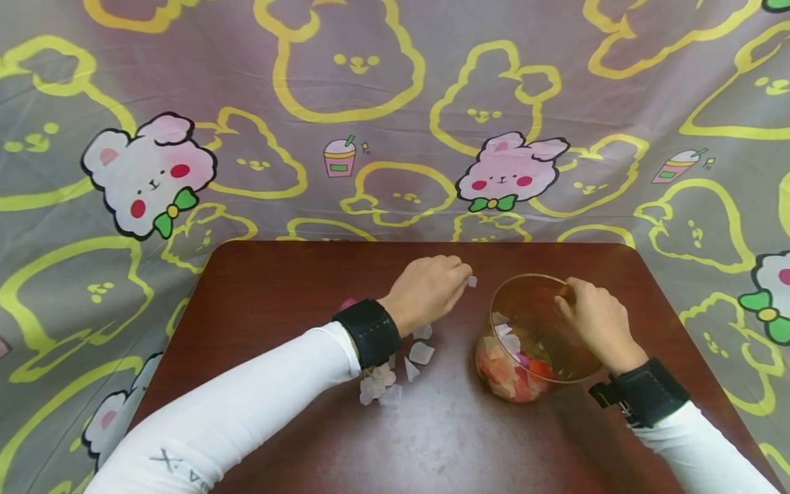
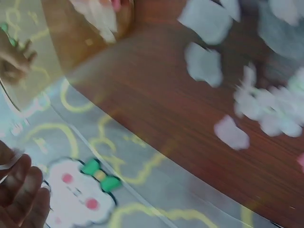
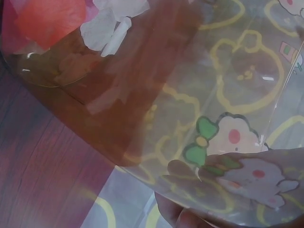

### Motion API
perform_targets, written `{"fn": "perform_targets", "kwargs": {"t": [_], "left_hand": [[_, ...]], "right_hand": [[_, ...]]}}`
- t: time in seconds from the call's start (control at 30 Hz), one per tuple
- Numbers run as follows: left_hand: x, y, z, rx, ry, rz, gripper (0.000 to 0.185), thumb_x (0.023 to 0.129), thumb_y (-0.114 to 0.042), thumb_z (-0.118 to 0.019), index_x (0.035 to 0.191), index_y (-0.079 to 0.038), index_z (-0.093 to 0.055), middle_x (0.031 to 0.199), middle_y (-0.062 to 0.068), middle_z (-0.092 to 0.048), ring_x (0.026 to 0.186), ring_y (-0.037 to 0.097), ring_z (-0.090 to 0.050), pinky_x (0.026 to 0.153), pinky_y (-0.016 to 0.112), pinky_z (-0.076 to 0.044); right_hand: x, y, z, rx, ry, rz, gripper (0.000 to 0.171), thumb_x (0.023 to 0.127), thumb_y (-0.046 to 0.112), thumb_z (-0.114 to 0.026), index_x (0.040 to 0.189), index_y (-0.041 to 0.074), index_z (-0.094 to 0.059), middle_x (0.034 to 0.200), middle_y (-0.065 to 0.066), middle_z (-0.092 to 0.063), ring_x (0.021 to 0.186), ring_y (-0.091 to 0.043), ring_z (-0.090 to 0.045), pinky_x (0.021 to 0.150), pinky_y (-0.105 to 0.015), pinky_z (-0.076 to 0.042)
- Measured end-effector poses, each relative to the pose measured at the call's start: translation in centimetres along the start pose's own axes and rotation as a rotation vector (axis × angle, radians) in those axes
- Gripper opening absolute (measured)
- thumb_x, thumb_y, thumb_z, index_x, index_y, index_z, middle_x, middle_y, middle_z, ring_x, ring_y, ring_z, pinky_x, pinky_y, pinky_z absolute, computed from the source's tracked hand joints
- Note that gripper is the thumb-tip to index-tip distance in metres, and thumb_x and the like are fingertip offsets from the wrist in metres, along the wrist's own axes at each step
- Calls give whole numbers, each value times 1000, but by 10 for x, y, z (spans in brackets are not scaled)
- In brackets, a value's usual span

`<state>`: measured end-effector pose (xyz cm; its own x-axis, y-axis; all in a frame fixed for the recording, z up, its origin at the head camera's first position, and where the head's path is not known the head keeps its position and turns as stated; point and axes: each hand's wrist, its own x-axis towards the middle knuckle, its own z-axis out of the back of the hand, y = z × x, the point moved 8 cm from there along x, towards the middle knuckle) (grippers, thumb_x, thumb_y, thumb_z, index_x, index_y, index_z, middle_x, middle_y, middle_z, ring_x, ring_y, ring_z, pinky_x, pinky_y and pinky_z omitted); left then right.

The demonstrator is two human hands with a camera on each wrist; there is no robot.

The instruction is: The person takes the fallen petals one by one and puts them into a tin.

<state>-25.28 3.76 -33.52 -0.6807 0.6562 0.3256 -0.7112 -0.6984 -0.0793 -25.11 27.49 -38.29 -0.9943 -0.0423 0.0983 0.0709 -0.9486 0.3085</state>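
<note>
A clear plastic jar [image 1: 537, 329] lies tilted on the brown table [image 1: 278, 288], its mouth toward the back. Inside are red, pink and white paper-like scraps [image 1: 515, 370]. My right hand [image 1: 570, 298] grips the jar's rim on the right side; through the jar wall [image 3: 156, 95] the right wrist view shows red scraps [image 3: 47, 19] and my fingertips [image 3: 190, 218] at the bottom. My left hand [image 1: 459, 278] is just left of the jar and pinches a small white scrap [image 1: 472, 281]. More loose white scraps [image 1: 395, 374] lie by my left wrist, blurred white scraps [image 2: 266, 109] in the left wrist view.
A grey cloth [image 1: 370, 103] printed with yellow outlines and pink rabbits covers the floor around the small table. The table's far edge [image 1: 426, 242] runs just behind both hands. One pink scrap [image 1: 347, 302] lies beside my left wristband.
</note>
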Motion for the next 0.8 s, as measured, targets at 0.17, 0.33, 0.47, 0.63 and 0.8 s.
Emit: {"fn": "perform_targets", "kwargs": {"t": [0.17, 0.33, 0.47, 0.63, 0.8], "left_hand": [[4, -38, 1, 20, -46, -106, 16, 100, -20, -61, 109, -17, -73, 98, -4, -72, 89, 11, -66, 75, 23, -54], [7, -67, -5, 73, -31, -176, 18, 100, -26, -59, 110, -20, -73, 102, -7, -73, 92, 10, -65, 78, 20, -53], [9, -82, -12, 114, 6, -209, 21, 100, -28, -59, 114, -23, -73, 105, -9, -72, 98, 9, -65, 81, 20, -51], [9, -93, -24, 97, 95, -212, 20, 102, -31, -56, 108, -25, -75, 100, -12, -73, 98, 8, -64, 89, 23, -49], [5, -98, -36, 58, 189, -205, 23, 104, -35, -53, 104, -27, -75, 96, -13, -72, 100, 7, -65, 100, 26, -45]], "right_hand": [[1, 0, 0, -4, 1, -3, 13, 94, 18, -67, 94, 5, -65, 76, -14, -69, 58, -25, -58, 47, -35, -37], [0, 1, -1, -1, 7, -8, 14, 95, 19, -66, 94, 4, -65, 75, -14, -68, 56, -23, -56, 47, -34, -36], [-1, 0, -1, 4, 3, -10, 14, 95, 19, -65, 93, 4, -65, 72, -12, -66, 54, -22, -53, 46, -33, -35], [-1, 0, -1, 6, 1, -5, 14, 95, 18, -66, 93, 4, -65, 71, -11, -65, 54, -21, -52, 45, -33, -34], [0, 1, 0, 10, -2, 2, 14, 95, 17, -67, 94, 4, -65, 72, -12, -66, 55, -22, -53, 46, -33, -34]]}}
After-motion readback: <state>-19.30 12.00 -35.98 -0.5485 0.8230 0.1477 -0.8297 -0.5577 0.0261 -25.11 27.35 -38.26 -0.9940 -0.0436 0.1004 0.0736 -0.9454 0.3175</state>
